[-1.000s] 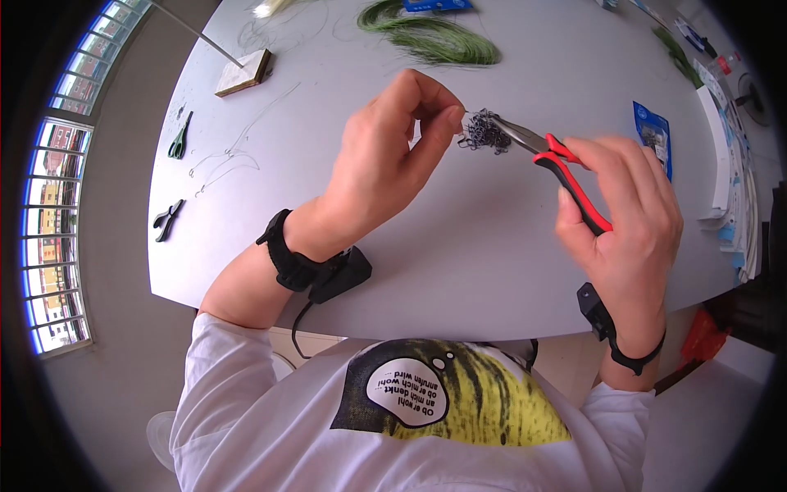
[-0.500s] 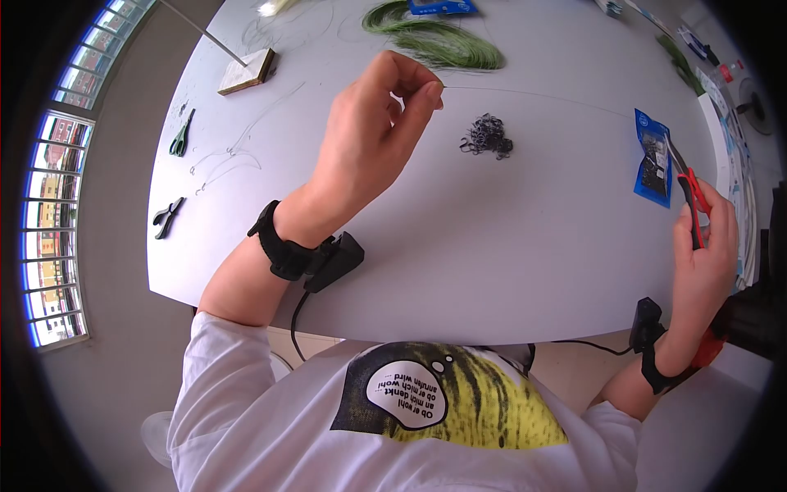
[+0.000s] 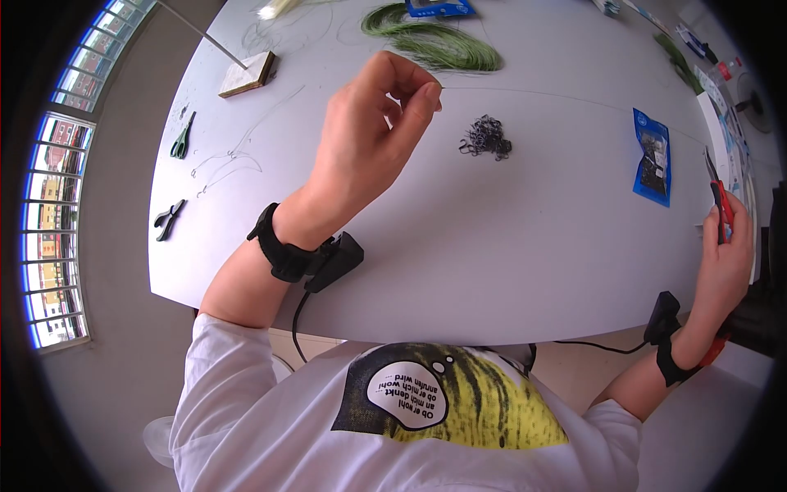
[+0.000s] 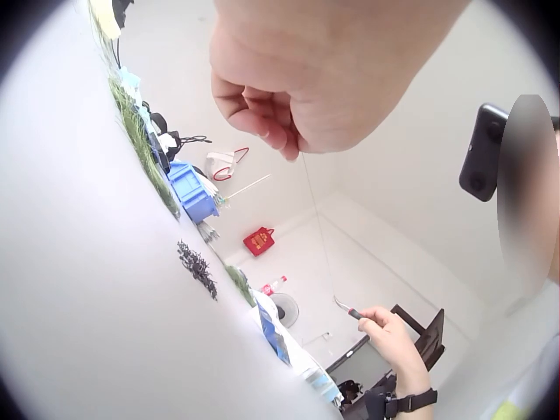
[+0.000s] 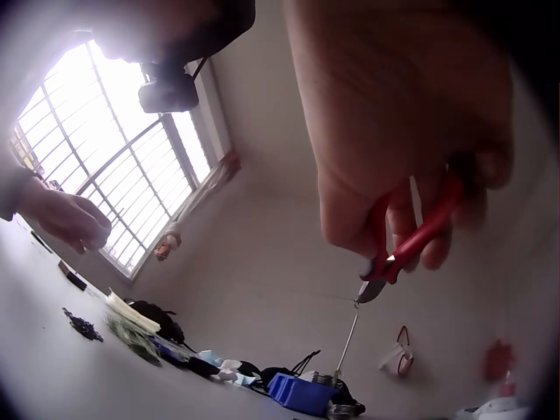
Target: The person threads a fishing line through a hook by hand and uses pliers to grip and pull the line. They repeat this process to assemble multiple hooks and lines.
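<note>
In the head view my left hand (image 3: 369,152) is raised over the table, thumb and forefinger pinching a thin line (image 3: 533,91). The line stretches to the right across the view. Far over at the table's right side, my right hand (image 3: 725,258) grips long-nosed pliers (image 3: 721,205) with red and black handles. The right wrist view shows a tiny curved piece (image 5: 357,304) at the pliers' tip, with the thin line leading off from it. Between the hands lies a heap of small dark hook-like pieces (image 3: 487,138) on the table.
A blue packet (image 3: 652,160) lies near the right edge, with papers (image 3: 725,139) beyond it. Green strands (image 3: 443,41) lie at the back. Scissors (image 3: 182,138), small black pliers (image 3: 168,220) and a wooden block (image 3: 246,75) with a rod are on the left.
The right hand has carried the pliers away from the heap to the far right, drawing the line out. The left hand moved slightly up and left, still pinching the line.
</note>
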### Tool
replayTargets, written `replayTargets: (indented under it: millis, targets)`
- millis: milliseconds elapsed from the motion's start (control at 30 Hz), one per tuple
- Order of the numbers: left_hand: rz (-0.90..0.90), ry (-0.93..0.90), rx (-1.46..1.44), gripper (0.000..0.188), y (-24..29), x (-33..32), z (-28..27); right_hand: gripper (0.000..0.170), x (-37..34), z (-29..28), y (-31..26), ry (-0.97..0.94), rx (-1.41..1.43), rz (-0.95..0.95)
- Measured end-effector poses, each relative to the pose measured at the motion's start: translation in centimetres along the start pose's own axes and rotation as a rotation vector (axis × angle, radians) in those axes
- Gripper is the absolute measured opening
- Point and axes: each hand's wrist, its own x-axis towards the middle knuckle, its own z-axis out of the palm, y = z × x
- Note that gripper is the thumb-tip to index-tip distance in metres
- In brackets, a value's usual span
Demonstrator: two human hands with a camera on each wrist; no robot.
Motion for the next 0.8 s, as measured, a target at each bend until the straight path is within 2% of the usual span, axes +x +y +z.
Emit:
replayTargets:
  millis: [133,200,233,300,367,433,467,533,567,633,667,800]
  targets:
    - [-0.030,0.023,-0.069,0.011,-0.4,0.1,-0.1,0.028,0.2,-0.2,-0.4,-0.098,0.088,-0.002]
    - [-0.052,0.034,-0.111,0.012,-0.4,0.2,-0.1,0.028,0.2,-1.5,-1.9,-0.126,0.340,-0.006]
    - [-0.083,0.023,-0.113,0.012,-0.2,0.2,-0.1,0.028,0.2,-2.4,-3.2,-0.122,0.340,-0.006]
    - [-0.104,0.010,-0.115,0.013,0.1,0.2,-0.1,0.028,-0.1,-4.8,-6.8,-0.275,0.781,-0.254]
    - [-0.106,0.003,-0.109,0.014,0.2,0.2,-0.2,0.038,0.1,-5.6,-9.8,-0.517,0.995,-0.543]
    - [-0.105,0.012,-0.143,0.013,0.4,0.1,-0.2,0.037,-0.8,-4.7,-12.8,-0.585,0.945,-0.679]
    - [-0.113,0.019,-0.176,0.013,0.4,0.1,-0.3,0.037,-1.0,-4.0,-13.9,-0.576,0.944,-0.681]
    - [-0.088,0.041,-0.215,0.012,0.5,0.1,-0.2,0.040,-0.9,-2.4,-15.7,-0.685,0.924,-0.806]
    - [-0.072,0.059,-0.255,0.011,0.7,0.1,-0.3,0.040,-0.9,-1.4,-16.6,-0.676,0.924,-0.812]
    - [-0.088,0.024,-0.220,0.009,1.0,0.1,-0.9,0.037,-1.0,0.3,-18.0,-0.539,0.911,-0.941]
    - [-0.114,-0.017,-0.191,0.008,1.2,0.1,-1.2,0.037,-0.9,0.8,-18.5,-0.533,0.910,-0.944]
    - [-0.141,0.007,-0.144,0.007,1.6,0.1,-1.1,0.037,-1.2,2.0,-19.7,-0.509,0.893,-1.044]
